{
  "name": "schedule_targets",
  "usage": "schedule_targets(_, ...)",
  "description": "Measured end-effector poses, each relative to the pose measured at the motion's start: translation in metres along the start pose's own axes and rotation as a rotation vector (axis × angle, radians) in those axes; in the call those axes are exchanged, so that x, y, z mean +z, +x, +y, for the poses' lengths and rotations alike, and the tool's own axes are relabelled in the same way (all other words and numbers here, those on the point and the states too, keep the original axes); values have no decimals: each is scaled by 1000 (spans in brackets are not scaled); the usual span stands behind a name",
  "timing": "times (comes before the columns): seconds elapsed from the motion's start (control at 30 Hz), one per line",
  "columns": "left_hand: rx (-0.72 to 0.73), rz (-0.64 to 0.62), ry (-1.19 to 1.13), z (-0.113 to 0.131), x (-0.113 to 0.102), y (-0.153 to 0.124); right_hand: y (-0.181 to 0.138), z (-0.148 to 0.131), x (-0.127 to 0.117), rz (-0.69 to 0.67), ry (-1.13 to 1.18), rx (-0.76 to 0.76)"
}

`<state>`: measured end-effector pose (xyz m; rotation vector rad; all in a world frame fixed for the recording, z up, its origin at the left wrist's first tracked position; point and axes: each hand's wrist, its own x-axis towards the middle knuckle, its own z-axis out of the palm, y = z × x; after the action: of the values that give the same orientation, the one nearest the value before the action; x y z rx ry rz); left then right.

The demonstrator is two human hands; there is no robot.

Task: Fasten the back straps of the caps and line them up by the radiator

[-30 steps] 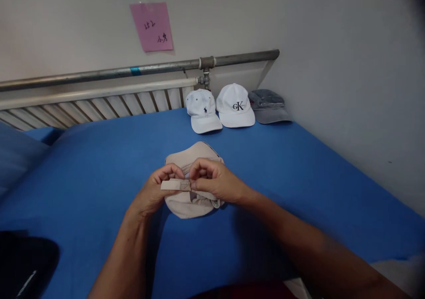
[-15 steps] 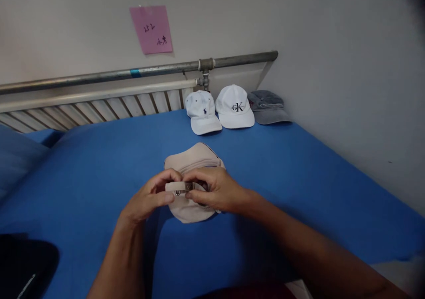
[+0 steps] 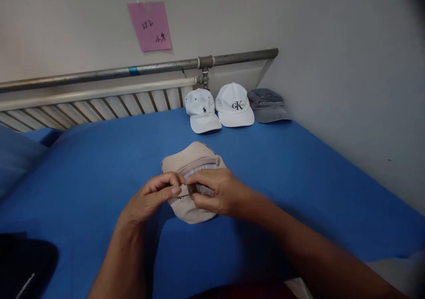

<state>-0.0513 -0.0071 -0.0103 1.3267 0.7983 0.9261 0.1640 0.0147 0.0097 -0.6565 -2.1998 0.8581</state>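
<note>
A beige baseball cap [image 3: 191,212] lies upside down on the blue sheet [image 3: 109,157], its brim pointing away from me. Its back strap [image 3: 184,191] is pinched between the thumb and fingers of my left hand [image 3: 154,197]. A metal buckle [image 3: 191,189] sits on the strap, and my right hand [image 3: 217,190] is closed around the buckle and the strap beside it. A small metal eyelet [image 3: 180,197] shows just under the strap. My right fingers hide part of the cap's inside and its right edge.
Along the back stand a white cap with a small rider emblem [image 3: 204,113], a white cap with dark letters [image 3: 234,106] and a grey cap [image 3: 269,106]. Behind them run a radiator [image 3: 129,106] and a metal pipe [image 3: 159,67]. A black object [image 3: 26,263] lies lower left.
My left fingers have slid right along the strap, closer to the buckle. The strap is lower and tilted, and more of the cap's inside shows.
</note>
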Motion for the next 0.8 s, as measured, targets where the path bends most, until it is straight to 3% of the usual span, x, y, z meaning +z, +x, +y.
schedule_targets(0.23, -26, 53, -22, -1, 3, 4, 5, 1, 1, -7, 149, 163)
schedule_targets(0.5, -21, 58, -55, -3, 3, 5, 8, 2, -4, -51, 563, 447)
schedule_targets(0.8, -11, 2, -145, -4, 4, 1, 3, 0, -5, -259, 590, 507)
